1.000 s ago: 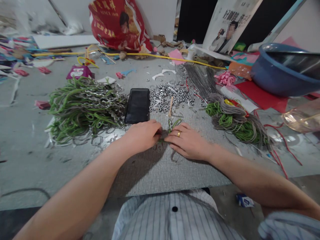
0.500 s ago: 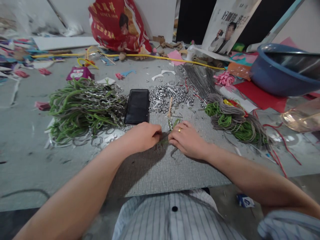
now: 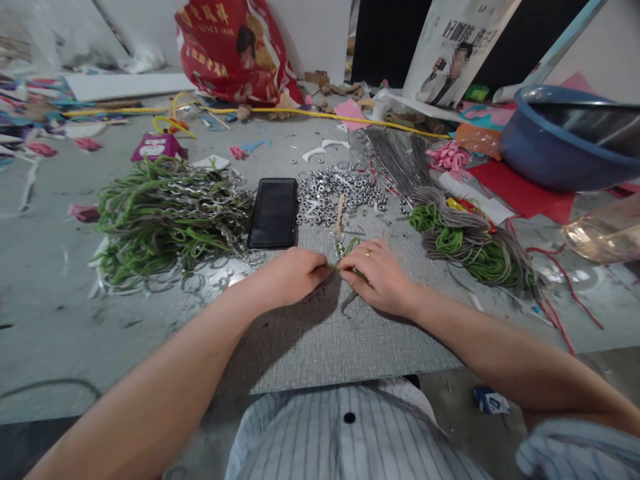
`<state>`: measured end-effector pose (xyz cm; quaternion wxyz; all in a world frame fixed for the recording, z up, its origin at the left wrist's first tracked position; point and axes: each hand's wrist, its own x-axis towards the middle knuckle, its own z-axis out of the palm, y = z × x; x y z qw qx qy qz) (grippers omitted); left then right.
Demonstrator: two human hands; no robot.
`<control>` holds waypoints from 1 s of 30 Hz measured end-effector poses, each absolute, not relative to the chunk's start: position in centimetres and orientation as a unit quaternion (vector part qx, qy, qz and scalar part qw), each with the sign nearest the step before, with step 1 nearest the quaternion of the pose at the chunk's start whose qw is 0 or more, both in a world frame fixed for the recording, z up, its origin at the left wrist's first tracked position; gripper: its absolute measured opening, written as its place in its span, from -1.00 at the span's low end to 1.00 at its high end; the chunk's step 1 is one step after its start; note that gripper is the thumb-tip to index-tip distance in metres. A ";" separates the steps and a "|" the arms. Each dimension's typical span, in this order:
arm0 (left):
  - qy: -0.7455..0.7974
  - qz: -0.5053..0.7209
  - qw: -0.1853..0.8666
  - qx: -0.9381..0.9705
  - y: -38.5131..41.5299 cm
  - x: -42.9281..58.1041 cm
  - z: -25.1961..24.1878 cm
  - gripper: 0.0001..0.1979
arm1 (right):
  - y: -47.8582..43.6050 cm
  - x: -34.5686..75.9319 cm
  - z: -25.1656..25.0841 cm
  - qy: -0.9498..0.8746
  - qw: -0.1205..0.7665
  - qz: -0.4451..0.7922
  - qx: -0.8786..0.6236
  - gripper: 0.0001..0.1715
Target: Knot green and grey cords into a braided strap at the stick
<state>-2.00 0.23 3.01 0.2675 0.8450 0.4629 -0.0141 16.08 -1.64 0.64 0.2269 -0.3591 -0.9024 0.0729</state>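
Observation:
My left hand (image 3: 299,275) is closed in a pinch on a green cord (image 3: 331,267), just right of the phone's lower edge. Close beside it, my right hand (image 3: 375,275), with a ring on one finger, pinches the same cord. A short braided piece with metal nuts (image 3: 339,248) lies just beyond the fingertips, under a small wooden stick (image 3: 339,212). A grey cord end (image 3: 347,302) trails onto the table below my right hand. Fingers hide part of the cords.
Left of the black phone (image 3: 273,213) lies a heap of green and grey braided cords (image 3: 170,220). Loose metal nuts (image 3: 345,190) spread behind my hands. Cord bundles (image 3: 470,247), a blue basin (image 3: 560,147) and red paper (image 3: 520,190) are on the right.
My left hand has shifted slightly right and down, nearer my right hand. The right hand's fingers have changed position, and a green cord now shows between the fingertips of both hands.

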 end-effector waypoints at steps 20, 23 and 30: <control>0.514 -0.008 0.194 0.835 1.0 -2.6 2.1 -0.68 | -2.5 16.0 1.1 -0.973 0.058 0.026 -0.223 -0.72; 0.527 -0.025 0.167 0.833 0.8 -2.8 2.1 -0.70 | -2.4 16.3 1.0 -0.973 0.089 0.036 -0.210 -0.74; 0.528 -0.068 0.127 0.837 0.3 -2.4 3.0 -0.77 | -2.7 16.4 1.0 -0.975 0.094 0.030 -0.200 -0.63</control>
